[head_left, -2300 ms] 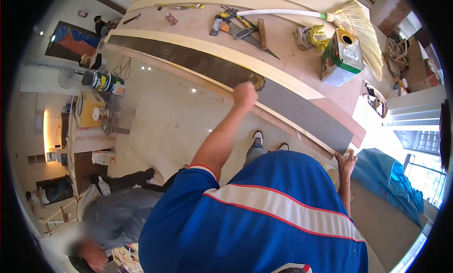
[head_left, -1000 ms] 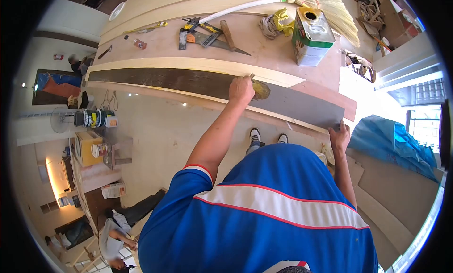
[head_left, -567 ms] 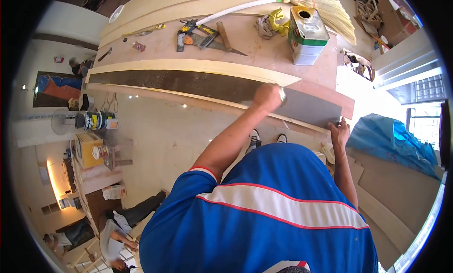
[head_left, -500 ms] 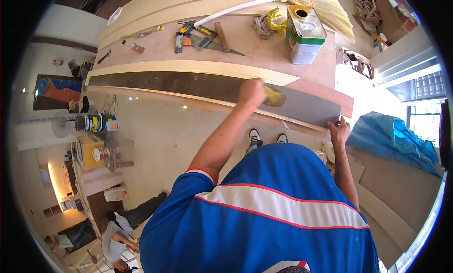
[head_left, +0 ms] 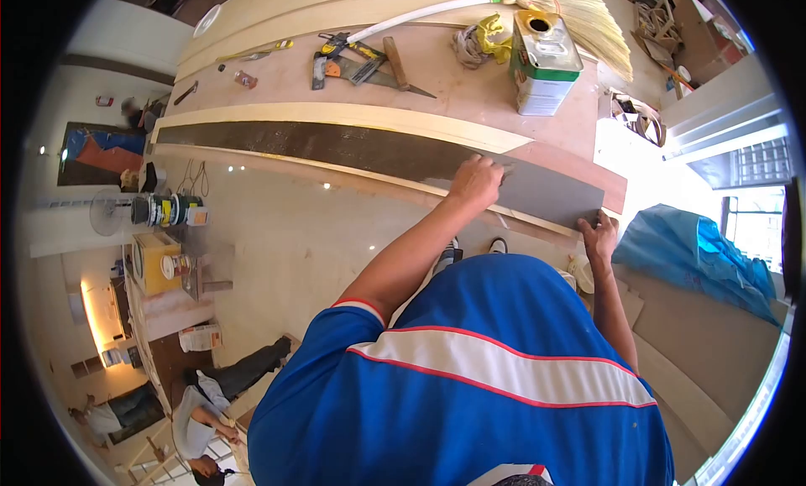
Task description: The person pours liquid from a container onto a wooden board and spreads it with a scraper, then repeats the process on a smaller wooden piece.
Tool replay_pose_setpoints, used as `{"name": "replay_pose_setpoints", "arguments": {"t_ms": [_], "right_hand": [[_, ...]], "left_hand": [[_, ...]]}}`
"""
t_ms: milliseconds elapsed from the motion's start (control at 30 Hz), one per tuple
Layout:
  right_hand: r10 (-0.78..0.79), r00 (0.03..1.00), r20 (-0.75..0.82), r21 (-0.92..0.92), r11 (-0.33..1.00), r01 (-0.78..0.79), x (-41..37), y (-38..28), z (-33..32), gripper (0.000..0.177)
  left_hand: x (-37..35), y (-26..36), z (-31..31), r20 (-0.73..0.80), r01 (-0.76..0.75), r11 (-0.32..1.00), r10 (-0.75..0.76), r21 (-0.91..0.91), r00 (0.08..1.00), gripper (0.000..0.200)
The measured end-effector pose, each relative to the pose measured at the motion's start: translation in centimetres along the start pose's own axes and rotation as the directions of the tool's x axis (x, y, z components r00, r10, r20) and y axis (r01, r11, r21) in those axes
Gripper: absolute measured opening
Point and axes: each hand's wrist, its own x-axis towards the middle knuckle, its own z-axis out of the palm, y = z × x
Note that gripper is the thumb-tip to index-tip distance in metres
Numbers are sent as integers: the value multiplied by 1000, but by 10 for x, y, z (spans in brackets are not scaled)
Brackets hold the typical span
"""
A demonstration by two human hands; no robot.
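A long board strip with a dark grey-brown face (head_left: 378, 154) lies along the near side of the workbench. Its left stretch looks wet and glossy, its right end matte and paler. My left hand (head_left: 476, 182) is closed above the strip, gripping a flat spreader (head_left: 507, 175) that is mostly hidden by the fingers. The spreader's edge meets the dark face. At the strip's right end, my right hand (head_left: 599, 236) grips the near corner, fingers bent over the edge.
Across the bench lie a metal can (head_left: 546, 66), a straw broom (head_left: 575, 20), a handsaw (head_left: 390, 79), a clamp (head_left: 334, 45), a crumpled rag (head_left: 474, 45) and a small bottle (head_left: 245, 79). Blue sheeting (head_left: 697, 255) is at right. Another person (head_left: 197, 423) is at lower left.
My left hand has moved a little right and toward me along the strip. The yellowish smear beside it no longer shows. My right hand stays at the strip's corner.
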Motion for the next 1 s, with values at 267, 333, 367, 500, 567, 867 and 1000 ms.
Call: {"name": "replay_pose_setpoints", "arguments": {"t_ms": [267, 333, 367, 500, 567, 867, 1000], "right_hand": [[-94, 995, -25, -24, 995, 93, -8, -6, -7, 67], [-118, 992, -32, -32, 993, 117, -9, -9, -8, 67], [-130, 991, -31, -30, 991, 129, -9, -10, -9, 66], [-176, 984, -30, -59, 983, 174, -10, -14, -10, 65], [-136, 990, -24, -53, 989, 135, -11, -18, -12, 66], [-166, 985, -39, -41, 986, 164, -14, -10, -11, 71], [-142, 990, -4, -45, 989, 141, -13, -13, -10, 72]], "left_hand": [[-29, -44, 4, -151, -211, 967, 231, 141, 961, 20], [-24, -41, 13, -211, -221, 966, 247, 136, 946, 21], [-21, -39, 19, -176, -201, 972, 220, 122, 959, 21], [-3, -29, 20, -87, -142, 985, 151, 101, 985, 21], [-8, -28, 23, -104, -139, 983, 152, 118, 983, 13], [-24, -21, -2, -136, -145, 987, 152, 62, 979, 21], [-4, -24, 12, -165, -130, 987, 144, 92, 976, 18]]}}
